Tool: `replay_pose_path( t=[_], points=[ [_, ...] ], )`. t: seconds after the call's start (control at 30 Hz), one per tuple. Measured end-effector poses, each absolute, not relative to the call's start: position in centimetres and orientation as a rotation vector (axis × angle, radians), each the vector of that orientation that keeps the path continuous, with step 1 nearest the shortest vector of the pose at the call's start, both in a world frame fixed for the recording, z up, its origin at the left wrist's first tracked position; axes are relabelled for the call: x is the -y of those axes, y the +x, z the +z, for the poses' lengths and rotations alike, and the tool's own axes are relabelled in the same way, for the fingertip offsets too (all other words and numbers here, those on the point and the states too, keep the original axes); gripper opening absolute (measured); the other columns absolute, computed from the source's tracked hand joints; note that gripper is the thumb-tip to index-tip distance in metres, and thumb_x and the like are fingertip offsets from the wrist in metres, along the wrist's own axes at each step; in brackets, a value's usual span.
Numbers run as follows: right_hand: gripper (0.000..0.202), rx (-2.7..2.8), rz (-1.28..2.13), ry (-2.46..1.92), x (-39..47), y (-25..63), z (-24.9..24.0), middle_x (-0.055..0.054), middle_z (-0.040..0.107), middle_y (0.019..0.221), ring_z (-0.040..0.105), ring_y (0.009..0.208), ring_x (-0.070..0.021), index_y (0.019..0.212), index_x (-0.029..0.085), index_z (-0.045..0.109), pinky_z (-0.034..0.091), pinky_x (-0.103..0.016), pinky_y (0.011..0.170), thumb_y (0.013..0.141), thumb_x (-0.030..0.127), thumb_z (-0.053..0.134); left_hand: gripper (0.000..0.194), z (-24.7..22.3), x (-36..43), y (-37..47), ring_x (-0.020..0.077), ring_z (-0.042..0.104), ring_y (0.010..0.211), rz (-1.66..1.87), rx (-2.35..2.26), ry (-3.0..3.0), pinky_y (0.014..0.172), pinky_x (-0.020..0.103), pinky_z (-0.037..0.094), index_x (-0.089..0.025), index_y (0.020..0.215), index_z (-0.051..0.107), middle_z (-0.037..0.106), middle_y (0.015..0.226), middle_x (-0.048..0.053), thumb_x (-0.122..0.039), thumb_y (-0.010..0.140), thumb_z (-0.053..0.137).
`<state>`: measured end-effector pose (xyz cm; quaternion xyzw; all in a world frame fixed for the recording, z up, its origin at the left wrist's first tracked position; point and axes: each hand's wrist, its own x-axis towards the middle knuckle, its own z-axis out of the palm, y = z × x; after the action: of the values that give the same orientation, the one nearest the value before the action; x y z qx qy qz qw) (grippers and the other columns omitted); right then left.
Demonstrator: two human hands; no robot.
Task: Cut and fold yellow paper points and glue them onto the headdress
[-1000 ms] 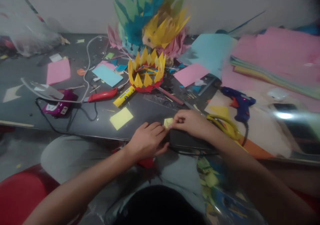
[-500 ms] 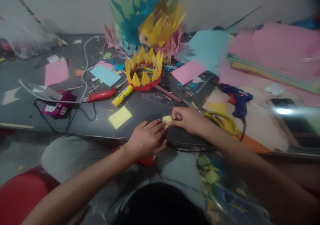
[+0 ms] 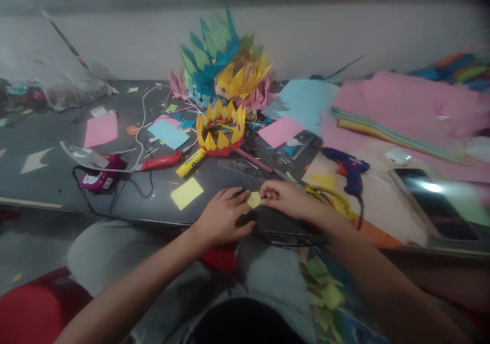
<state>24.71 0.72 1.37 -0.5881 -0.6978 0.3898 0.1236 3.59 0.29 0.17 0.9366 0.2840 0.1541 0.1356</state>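
Observation:
A small piece of yellow paper (image 3: 254, 199) lies at the table's front edge between my hands. My left hand (image 3: 225, 215) is palm down with its fingers stretched out, the fingertips resting on the paper's left side and the thumb apart. My right hand (image 3: 285, 197) has its fingers curled in at the paper's right edge, pinching it; the exact contact is blurred. To the left lies a flat yellow sheet (image 3: 187, 193). Behind the hands stands a yellow paper crown (image 3: 221, 129) with a red base, beside a yellow glue stick (image 3: 190, 163).
A blue glue gun (image 3: 350, 168) and a phone (image 3: 436, 201) lie on the right. At left are a red cutter (image 3: 161, 161) and a purple power socket (image 3: 101, 174) with cords. Paper stacks (image 3: 406, 109), scraps and layered paper headpieces (image 3: 214, 68) fill the back.
The view has tilted up, so the table things sit lower in the picture. My right fingers have shifted slightly at the small yellow paper, showing more of it; my left hand stays beside it.

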Motion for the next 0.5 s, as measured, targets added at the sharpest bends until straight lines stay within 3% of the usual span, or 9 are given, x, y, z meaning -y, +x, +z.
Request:
replay_pose_path(
  t=[0.13, 0.27, 0.37, 0.5],
  points=[
    [0.003, 2.017, 0.884, -1.761, 0.7, 23.9, 1.2, 0.000, 0.055, 0.072, 0.051, 0.065, -0.0121, 0.076, 0.017, 0.056, 0.040, -0.024, 0.060, 0.075, 0.019, 0.054, 0.031, 0.0, 0.3, 4.1, 0.0252, 0.050, 0.110, 0.444, -0.861, 2.787, 0.090, 0.040, 0.041, -0.018, 0.096, 0.062, 0.057, 0.122, 0.011, -0.043, 0.083, 0.051],
    [0.013, 1.917, 0.559, -1.878, 2.6, 22.3, 0.8, -0.007, 0.058, 0.091, 0.056, 0.085, -0.0190, 0.087, 0.017, 0.060, 0.044, -0.032, 0.076, 0.080, 0.027, 0.055, 0.039, 0.1, 2.2, 4.8, 0.0262, 0.053, 0.104, 0.447, -1.073, 2.788, 0.086, 0.042, 0.042, -0.018, 0.112, 0.057, 0.057, 0.120, 0.013, -0.044, 0.085, 0.047],
    [0.017, 1.890, 0.502, -1.856, 3.3, 21.4, 0.3, -0.008, 0.058, 0.094, 0.055, 0.091, -0.0207, 0.094, 0.016, 0.062, 0.044, -0.035, 0.083, 0.082, 0.025, 0.054, 0.035, 0.6, 3.2, 5.0, 0.0252, 0.056, 0.095, 0.399, -1.210, 2.746, 0.078, 0.040, 0.045, -0.019, 0.116, 0.055, 0.060, 0.112, 0.012, -0.036, 0.086, 0.049],
    [0.017, 1.953, 0.581, -1.775, 2.8, 21.2, 0.2, -0.007, 0.058, 0.095, 0.055, 0.090, -0.0193, 0.095, 0.017, 0.063, 0.044, -0.034, 0.082, 0.083, 0.019, 0.051, 0.023, 1.1, 1.9, 4.8, 0.0205, 0.058, 0.082, 0.349, -1.251, 2.663, 0.072, 0.035, 0.046, -0.019, 0.106, 0.059, 0.065, 0.093, 0.007, -0.020, 0.088, 0.045]
  ],
)
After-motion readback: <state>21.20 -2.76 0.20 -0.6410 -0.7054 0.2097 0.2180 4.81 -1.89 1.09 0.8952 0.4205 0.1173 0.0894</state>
